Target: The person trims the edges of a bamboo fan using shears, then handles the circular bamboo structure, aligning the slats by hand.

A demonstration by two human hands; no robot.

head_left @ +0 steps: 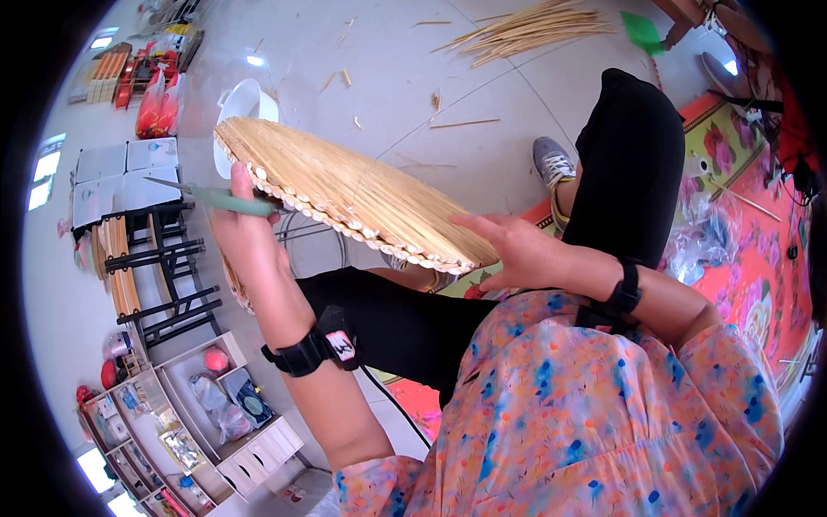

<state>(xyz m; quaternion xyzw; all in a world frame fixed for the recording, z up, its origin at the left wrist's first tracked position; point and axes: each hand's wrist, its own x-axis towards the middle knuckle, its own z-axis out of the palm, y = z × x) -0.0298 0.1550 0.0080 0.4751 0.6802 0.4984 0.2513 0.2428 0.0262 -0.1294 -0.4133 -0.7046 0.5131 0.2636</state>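
A flat, tan panel of straw stalks (353,172), stitched side by side with a row of pale cut ends along its near edge, is held tilted above my lap. My left hand (245,228) grips its far-left edge, thumb up against the cut ends. In the same hand sits a green-handled pointed tool (228,201), its metal tip sticking out to the left; its exact kind is unclear. At the panel's right end my right hand (525,250) holds the corner, fingers over the top and thumb lower down. Part of that grip is hidden.
Loose stalks (534,30) lie piled on the tiled floor ahead, with scattered bits around. A white basin (250,99) stands behind the panel. Black-framed folding furniture (164,267) and a shelf unit (189,414) are at left. A floral mat (741,276) spreads at right, with clear plastic bags (702,233).
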